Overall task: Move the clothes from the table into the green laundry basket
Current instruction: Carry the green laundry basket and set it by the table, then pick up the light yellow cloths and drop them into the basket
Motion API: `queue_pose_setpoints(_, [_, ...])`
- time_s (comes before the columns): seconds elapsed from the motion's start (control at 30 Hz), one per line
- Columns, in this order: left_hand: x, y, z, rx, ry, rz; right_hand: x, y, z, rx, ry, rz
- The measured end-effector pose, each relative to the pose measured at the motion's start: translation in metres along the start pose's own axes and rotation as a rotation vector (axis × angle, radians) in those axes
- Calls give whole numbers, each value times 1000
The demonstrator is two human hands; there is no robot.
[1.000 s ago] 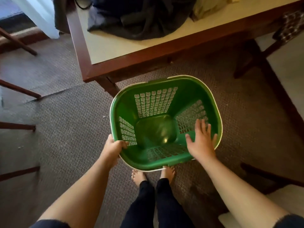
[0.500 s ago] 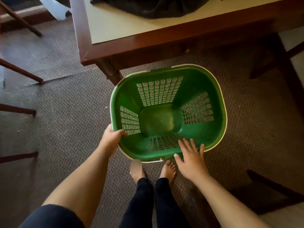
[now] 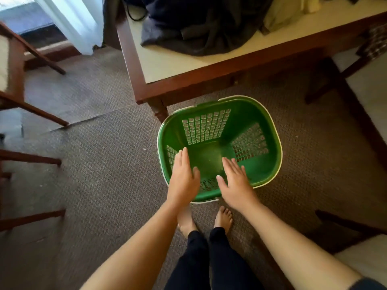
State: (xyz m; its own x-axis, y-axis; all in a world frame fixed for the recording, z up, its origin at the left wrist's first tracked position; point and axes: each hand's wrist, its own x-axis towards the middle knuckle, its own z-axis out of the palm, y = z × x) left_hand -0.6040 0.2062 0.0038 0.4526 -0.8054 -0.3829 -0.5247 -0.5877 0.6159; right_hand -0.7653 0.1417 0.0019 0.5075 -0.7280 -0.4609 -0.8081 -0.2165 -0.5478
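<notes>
Both empty: my left hand and right hand are spread flat over the green basket, parked by the desk so clothes drop in.

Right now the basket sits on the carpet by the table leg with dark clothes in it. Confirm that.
Not quite: the basket sits on the carpet by the table leg, but it holds nothing. The head view shows the dark clothes on the table.
</notes>
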Motion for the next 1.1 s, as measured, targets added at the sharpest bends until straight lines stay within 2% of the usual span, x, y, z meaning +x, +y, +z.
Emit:
queue_pose_setpoints(0.27, [-12, 84, -103, -14, -27, 326, -34, -88, -80, 227, 319, -130])
queue_pose_setpoints(0.47, [2, 140, -165, -82, 62, 474, -43, -147, -148, 339, 514, -196])
queue_pose_setpoints(0.77, [49, 233, -201, -168, 161, 580, -12, -170, -242, 383, 606, -304])
queue_pose_setpoints(1.1, [132, 350, -167, -231, 303, 530, 69, -104, -373, 356, 593, -393])
